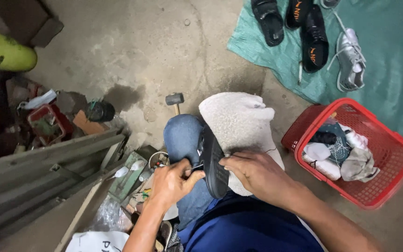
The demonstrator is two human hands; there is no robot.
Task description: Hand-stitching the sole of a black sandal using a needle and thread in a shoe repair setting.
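Head view: both hands grip a black shoe

Concrete floor under me. Green cloth lies on it; red basket just below the cloth's edge, hammer well left of the cloth, on bare concrete.

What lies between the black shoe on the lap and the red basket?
In the head view, a pale towel lies between the shoe and the basket, under the right hand.
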